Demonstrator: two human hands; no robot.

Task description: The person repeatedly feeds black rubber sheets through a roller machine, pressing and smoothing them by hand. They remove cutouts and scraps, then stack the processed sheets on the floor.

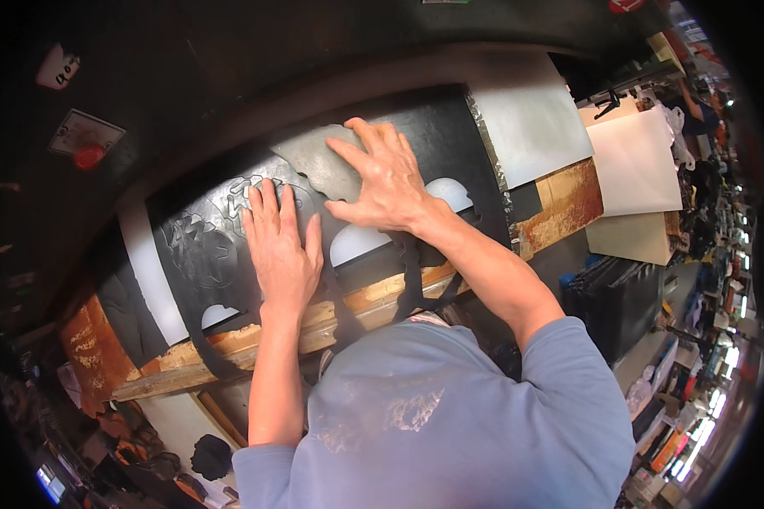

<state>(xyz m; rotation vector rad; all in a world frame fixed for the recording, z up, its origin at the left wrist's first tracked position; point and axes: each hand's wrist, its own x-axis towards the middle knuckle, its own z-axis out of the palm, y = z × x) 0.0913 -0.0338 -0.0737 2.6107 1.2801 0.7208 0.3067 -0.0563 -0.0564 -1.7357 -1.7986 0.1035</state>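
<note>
A black sheet (437,127), with cut-out curved outlines and half-round gaps along its near edge, lies across a white board. On its left part, several dark cut shapes (199,250) show. My left hand (282,242) rests flat on the sheet, fingers stretched forward, beside a thin curvy outline (242,193). A flat grey plate (318,157) with a wavy edge lies on the sheet's far middle. My right hand (388,174) lies over the plate's right end, fingers spread and thumb out toward my left hand. Whatever is under its palm is hidden.
A worn wooden edge (221,366) runs along the near side, with black strips hanging over it. A dark overhead machine part (229,59) covers the far side. At right are a white panel (530,119), pale sheets (635,161) and a black wrapped stack (615,301).
</note>
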